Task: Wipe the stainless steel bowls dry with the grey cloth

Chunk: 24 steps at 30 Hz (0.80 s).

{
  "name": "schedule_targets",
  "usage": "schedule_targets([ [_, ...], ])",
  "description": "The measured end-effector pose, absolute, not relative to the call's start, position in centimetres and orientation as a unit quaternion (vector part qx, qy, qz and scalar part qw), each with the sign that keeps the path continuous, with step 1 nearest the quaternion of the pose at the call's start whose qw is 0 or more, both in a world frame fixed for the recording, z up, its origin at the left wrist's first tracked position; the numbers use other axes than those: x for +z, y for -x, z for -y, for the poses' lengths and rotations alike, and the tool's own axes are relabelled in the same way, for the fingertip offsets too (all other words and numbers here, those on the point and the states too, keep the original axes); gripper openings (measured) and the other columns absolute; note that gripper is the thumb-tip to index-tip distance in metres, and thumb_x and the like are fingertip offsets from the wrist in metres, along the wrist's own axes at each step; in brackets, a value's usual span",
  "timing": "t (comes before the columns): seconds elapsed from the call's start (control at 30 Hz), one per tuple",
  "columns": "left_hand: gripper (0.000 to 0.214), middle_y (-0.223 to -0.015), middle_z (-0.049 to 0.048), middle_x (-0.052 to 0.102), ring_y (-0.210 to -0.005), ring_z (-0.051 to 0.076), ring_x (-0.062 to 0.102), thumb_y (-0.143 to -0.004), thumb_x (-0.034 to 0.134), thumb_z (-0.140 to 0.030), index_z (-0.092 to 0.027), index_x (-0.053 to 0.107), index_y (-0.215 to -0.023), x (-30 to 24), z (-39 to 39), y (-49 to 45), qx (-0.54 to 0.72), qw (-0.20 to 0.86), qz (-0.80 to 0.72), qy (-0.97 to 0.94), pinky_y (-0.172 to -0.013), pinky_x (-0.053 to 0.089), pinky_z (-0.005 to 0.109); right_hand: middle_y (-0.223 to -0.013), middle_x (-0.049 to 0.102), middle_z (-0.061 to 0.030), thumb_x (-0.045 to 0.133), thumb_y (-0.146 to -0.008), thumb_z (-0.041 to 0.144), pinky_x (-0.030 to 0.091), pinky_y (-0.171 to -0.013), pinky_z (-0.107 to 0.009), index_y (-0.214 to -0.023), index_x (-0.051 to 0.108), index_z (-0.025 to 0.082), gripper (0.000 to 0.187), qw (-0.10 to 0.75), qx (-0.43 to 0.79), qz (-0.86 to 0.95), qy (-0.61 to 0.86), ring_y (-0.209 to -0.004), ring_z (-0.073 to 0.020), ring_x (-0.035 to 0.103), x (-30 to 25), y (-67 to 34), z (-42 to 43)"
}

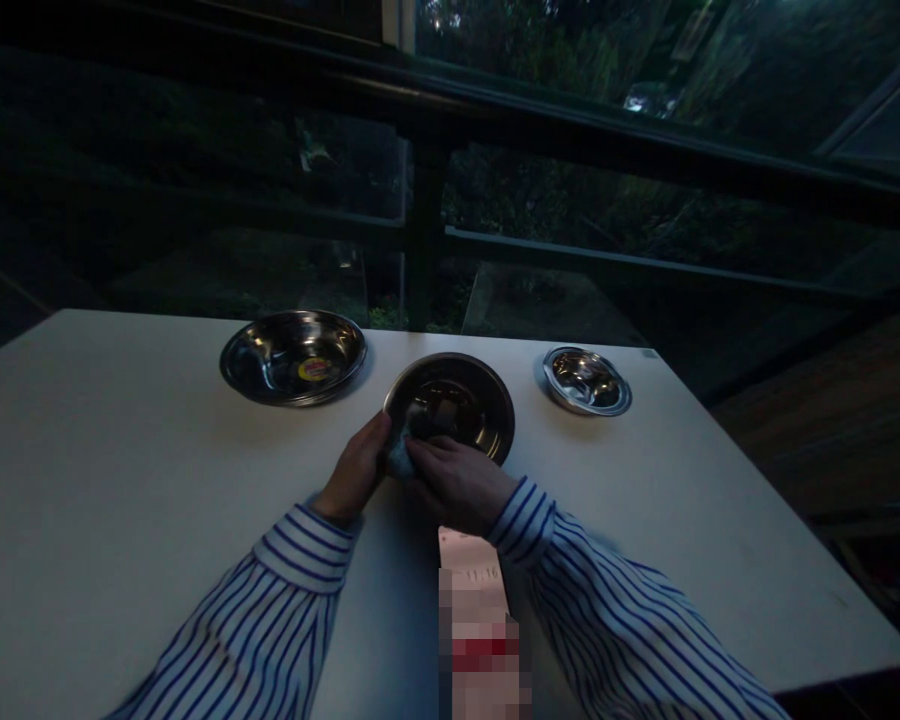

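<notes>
My left hand (356, 468) grips the left rim of a shiny metal bowl (487, 400), which is tilted up toward me above the table. Pressed against the inside of that bowl, near its left lower edge, is a light bluish cloth (400, 458). My right hand (461, 480) has its fingers closed on this cloth; part of the cloth is hidden under them. Farther left stands a wide metal basin (270, 375) with a yellow and red sticker inside. To the right sits a smaller metal bowl (589, 382).
All this is on a white table (157, 500). A phone (471, 575) with a lit screen, partly blurred out, is below my hands, between my forearms. Beyond the far table edge are a dark railing (570, 115) and glass panes, with trees outside.
</notes>
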<state>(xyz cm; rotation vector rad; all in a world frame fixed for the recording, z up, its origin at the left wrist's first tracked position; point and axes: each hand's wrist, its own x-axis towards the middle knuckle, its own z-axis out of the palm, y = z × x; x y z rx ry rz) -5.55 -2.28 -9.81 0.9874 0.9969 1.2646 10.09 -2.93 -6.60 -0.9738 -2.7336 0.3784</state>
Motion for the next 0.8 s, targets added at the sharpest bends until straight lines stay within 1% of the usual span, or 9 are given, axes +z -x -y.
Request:
schedule_targets([
  [0.1, 0.042, -0.084, 0.0050, 0.068, -0.072, 0.018, 0.059, -0.078, 0.049, -0.049, -0.014, 0.062, -0.098, -9.6, 2.4, 5.4, 0.547, 0.568, -0.448, -0.423, -0.067, 0.046, 0.030, -0.118, 0.057, -0.0136, 0.042, -0.088, 0.029, 0.043, -0.086, -0.037, -0.126, 0.041, 0.011, 0.042, 0.060, 0.126, 0.935, 0.326, -0.105, -0.0226, 0.052, -6.2, -11.6, 3.5],
  [0.17, 0.041, -0.077, 0.0039, 0.067, -0.066, 0.017, 0.057, -0.078, 0.050, -0.050, -0.015, 0.063, -0.094, -9.5, 2.4, 5.3, 0.549, 0.564, -0.454, -0.417, -0.063, 0.046, 0.029, -0.115, 0.059, -0.0131, 0.044, -0.087, 0.028, 0.043, -0.085, -0.039, -0.125, 0.043, 0.011, 0.042, 0.037, 0.120, 0.935, 0.332, -0.103, -0.0239, 0.053, -5.9, -12.2, 3.7],
  [0.23, 0.040, -0.080, 0.0041, 0.067, -0.070, 0.018, 0.058, -0.078, 0.050, -0.049, -0.016, 0.063, -0.096, -9.5, 2.4, 5.2, 0.552, 0.576, -0.441, -0.412, -0.066, 0.046, 0.030, -0.114, 0.060, -0.0124, 0.045, -0.086, 0.028, 0.044, -0.083, -0.039, -0.124, 0.044, 0.011, 0.041, 0.031, 0.121, 0.934, 0.333, -0.101, -0.0247, 0.054, -5.8, -12.1, 3.6],
  [0.33, 0.039, -0.087, 0.0042, 0.068, -0.079, 0.019, 0.058, -0.079, 0.049, -0.047, -0.016, 0.062, -0.098, -9.4, 2.4, 5.3, 0.548, 0.589, -0.426, -0.414, -0.074, 0.045, 0.030, -0.118, 0.057, -0.0132, 0.043, -0.087, 0.029, 0.044, -0.084, -0.038, -0.125, 0.042, 0.010, 0.043, 0.067, 0.134, 0.933, 0.327, -0.104, -0.0241, 0.052, -6.0, -11.0, 3.2],
  [0.4, 0.038, -0.086, 0.0042, 0.068, -0.079, 0.019, 0.058, -0.079, 0.049, -0.047, -0.015, 0.062, -0.094, -9.4, 2.3, 5.5, 0.547, 0.583, -0.431, -0.418, -0.075, 0.044, 0.031, -0.124, 0.053, -0.0146, 0.040, -0.089, 0.031, 0.043, -0.086, -0.037, -0.128, 0.039, 0.009, 0.045, 0.101, 0.142, 0.928, 0.329, -0.106, -0.0234, 0.051, -6.3, -10.2, 2.9],
  [0.47, 0.036, -0.083, 0.0031, 0.068, -0.078, 0.018, 0.058, -0.078, 0.051, -0.047, -0.014, 0.063, -0.089, -9.5, 2.3, 5.6, 0.550, 0.575, -0.438, -0.419, -0.075, 0.044, 0.030, -0.127, 0.050, -0.0150, 0.037, -0.090, 0.033, 0.042, -0.088, -0.037, -0.129, 0.038, 0.008, 0.046, 0.116, 0.145, 0.924, 0.334, -0.108, -0.0234, 0.050, -6.5, -9.9, 2.9],
  [0.57, 0.035, -0.079, 0.0015, 0.067, -0.076, 0.018, 0.058, -0.076, 0.053, -0.047, -0.015, 0.063, -0.086, -9.7, 2.2, 5.6, 0.558, 0.579, -0.434, -0.406, -0.073, 0.044, 0.030, -0.123, 0.054, -0.0136, 0.041, -0.088, 0.032, 0.042, -0.088, -0.037, -0.129, 0.039, 0.009, 0.046, 0.086, 0.140, 0.930, 0.329, -0.108, -0.0238, 0.049, -6.5, -10.7, 3.1],
  [0.7, 0.042, -0.071, 0.0011, 0.067, -0.074, 0.019, 0.059, -0.074, 0.054, -0.052, -0.014, 0.064, -0.089, -10.1, 2.1, 5.4, 0.558, 0.580, -0.448, -0.389, -0.070, 0.044, 0.030, -0.114, 0.059, -0.0115, 0.048, -0.086, 0.029, 0.043, -0.085, -0.038, -0.124, 0.043, 0.013, 0.042, 0.037, 0.123, 0.936, 0.329, -0.103, -0.0231, 0.053, -6.1, -12.2, 3.5],
  [0.8, 0.049, -0.080, 0.0043, 0.069, -0.077, 0.020, 0.060, -0.075, 0.050, -0.056, -0.013, 0.063, -0.096, -10.1, 2.1, 5.4, 0.544, 0.577, -0.453, -0.407, -0.071, 0.044, 0.031, -0.114, 0.059, -0.0121, 0.049, -0.085, 0.028, 0.043, -0.085, -0.037, -0.124, 0.043, 0.012, 0.043, 0.048, 0.123, 0.937, 0.323, -0.103, -0.0227, 0.053, -6.2, -11.8, 3.4],
])
